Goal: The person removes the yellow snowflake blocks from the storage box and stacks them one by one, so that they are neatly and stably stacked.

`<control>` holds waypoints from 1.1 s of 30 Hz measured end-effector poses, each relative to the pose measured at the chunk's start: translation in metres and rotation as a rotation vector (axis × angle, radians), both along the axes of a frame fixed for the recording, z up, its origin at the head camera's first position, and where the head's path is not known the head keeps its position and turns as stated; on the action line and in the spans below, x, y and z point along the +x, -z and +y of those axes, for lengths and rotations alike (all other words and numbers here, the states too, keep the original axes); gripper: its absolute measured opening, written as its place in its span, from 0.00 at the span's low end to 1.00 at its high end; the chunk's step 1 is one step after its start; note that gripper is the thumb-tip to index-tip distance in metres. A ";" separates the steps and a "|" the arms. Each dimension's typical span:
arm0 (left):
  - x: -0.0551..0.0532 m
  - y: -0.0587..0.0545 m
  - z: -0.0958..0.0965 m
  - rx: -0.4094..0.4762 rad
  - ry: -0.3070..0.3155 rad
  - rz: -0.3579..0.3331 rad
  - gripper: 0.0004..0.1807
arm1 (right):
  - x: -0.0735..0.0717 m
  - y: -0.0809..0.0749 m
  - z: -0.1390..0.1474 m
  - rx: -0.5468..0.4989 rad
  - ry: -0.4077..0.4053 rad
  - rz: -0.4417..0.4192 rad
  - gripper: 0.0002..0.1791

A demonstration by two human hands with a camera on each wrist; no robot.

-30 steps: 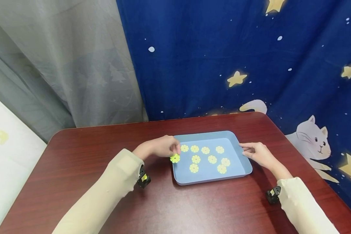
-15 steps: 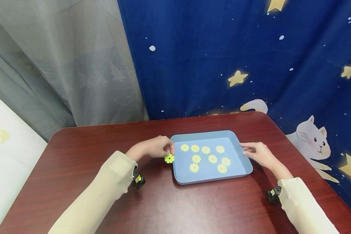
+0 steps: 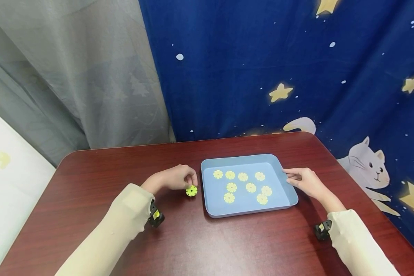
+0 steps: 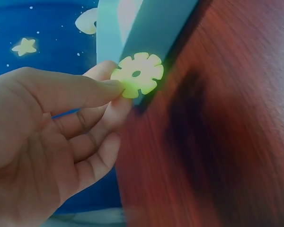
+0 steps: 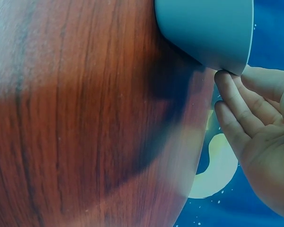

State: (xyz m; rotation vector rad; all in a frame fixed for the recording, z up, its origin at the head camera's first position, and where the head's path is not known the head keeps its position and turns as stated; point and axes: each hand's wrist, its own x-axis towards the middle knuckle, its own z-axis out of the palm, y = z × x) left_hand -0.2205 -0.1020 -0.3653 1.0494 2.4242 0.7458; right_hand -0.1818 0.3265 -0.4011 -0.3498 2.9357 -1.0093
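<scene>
My left hand (image 3: 176, 178) pinches a yellow-green notched plastic disc (image 4: 149, 74), flower-shaped with a hole in its middle, between thumb and fingers. It holds the disc above the table, just left of a blue-grey rectangular tray (image 3: 245, 211). Inside the tray several pale yellow notched discs (image 3: 231, 187) lie flat and spread out; two at the right overlap or touch. At the tray's right end my right hand (image 3: 307, 184) grips the rim, with the thumb over the edge and fingertips against the outer wall, as the right wrist view shows.
The tray rests on a dark red wood-grain table (image 3: 89, 191) with rounded far corners. Behind it hang a grey curtain (image 3: 117, 76) and a blue curtain (image 3: 227, 76) with stars and a cat. A white surface (image 3: 10, 191) stands at the left.
My left hand has moved left with the pinched disc, from over the tray's left rim to beside the tray. The right hand and the tray have stayed in place.
</scene>
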 end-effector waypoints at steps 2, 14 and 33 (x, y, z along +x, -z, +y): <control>0.000 0.003 -0.003 0.002 -0.002 -0.002 0.10 | 0.000 0.000 0.000 0.001 0.000 0.001 0.21; 0.000 0.020 -0.016 0.010 -0.041 -0.063 0.10 | -0.001 0.001 0.001 -0.001 0.007 -0.011 0.22; 0.001 0.031 -0.024 0.060 -0.025 -0.064 0.09 | -0.001 0.001 0.002 0.002 0.007 -0.010 0.22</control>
